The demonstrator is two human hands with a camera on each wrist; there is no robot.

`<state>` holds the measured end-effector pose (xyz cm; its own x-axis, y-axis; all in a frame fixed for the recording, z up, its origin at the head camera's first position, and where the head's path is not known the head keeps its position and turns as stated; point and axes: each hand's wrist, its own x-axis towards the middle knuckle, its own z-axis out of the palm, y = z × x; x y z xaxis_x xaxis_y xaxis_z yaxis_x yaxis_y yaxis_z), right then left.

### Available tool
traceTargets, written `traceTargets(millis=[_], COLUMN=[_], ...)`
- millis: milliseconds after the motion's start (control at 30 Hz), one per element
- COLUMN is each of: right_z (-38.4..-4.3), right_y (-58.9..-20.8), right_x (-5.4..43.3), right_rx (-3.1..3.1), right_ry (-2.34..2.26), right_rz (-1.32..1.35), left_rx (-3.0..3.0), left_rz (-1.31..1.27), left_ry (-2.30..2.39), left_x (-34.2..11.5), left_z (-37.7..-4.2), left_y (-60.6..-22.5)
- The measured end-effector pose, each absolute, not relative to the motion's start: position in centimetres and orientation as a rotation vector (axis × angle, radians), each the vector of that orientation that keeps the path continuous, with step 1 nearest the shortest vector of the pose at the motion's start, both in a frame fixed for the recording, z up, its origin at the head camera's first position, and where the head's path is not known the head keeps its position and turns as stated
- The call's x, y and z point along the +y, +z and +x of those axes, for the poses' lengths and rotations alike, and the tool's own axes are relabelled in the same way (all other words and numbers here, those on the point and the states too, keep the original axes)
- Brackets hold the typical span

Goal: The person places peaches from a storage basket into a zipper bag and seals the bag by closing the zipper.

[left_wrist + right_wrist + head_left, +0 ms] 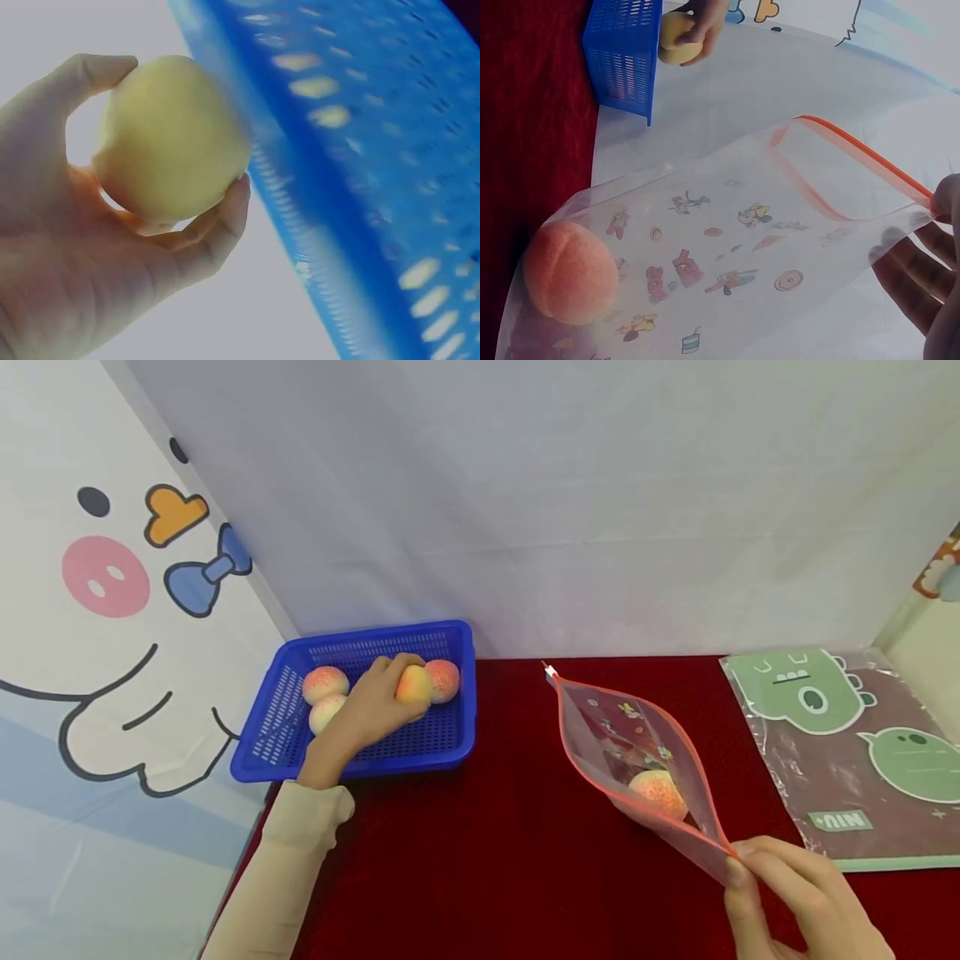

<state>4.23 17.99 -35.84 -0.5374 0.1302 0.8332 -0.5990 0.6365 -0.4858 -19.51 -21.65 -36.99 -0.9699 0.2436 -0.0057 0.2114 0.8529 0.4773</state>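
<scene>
My left hand (372, 702) grips a yellowish peach (415, 685) between thumb and fingers, over the blue basket (468, 727). In the left wrist view that peach (172, 142) appears raised beside the basket's rim. Three more pink-and-cream peaches, one of them a pink peach (444, 681), lie in the basket; my arm partly covers another. My right hand (810, 897) pinches the near corner of a clear zip bag (600, 727) with an orange-red edge, its mouth spread apart. Inside the bag rests one peach (570, 271), at the bottom in the right wrist view.
A flat clear bag with green cartoon figures (813, 693) lies at the right of the dark red cloth (465, 868). White fabric (585, 510) hangs behind, and a cartoon-printed sheet (82, 635) stands at the left.
</scene>
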Motion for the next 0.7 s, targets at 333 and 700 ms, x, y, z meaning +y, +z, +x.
traceTargets(millis=[333, 700], right_z=[3.8, 4.1], right_y=[-35.8, -37.2], right_x=[15.9, 15.9], right_rx=[-1.687, -1.767], right_ry=[0.970, 0.957], right_rz=[0.483, 0.582], left_rx=[2.906, 2.848], left_rz=[0.522, 0.712], left_ry=[1.044, 1.215], left_x=[-19.6, -17.5], left_z=[-15.3, -11.1], left_y=[-33.8, -32.3])
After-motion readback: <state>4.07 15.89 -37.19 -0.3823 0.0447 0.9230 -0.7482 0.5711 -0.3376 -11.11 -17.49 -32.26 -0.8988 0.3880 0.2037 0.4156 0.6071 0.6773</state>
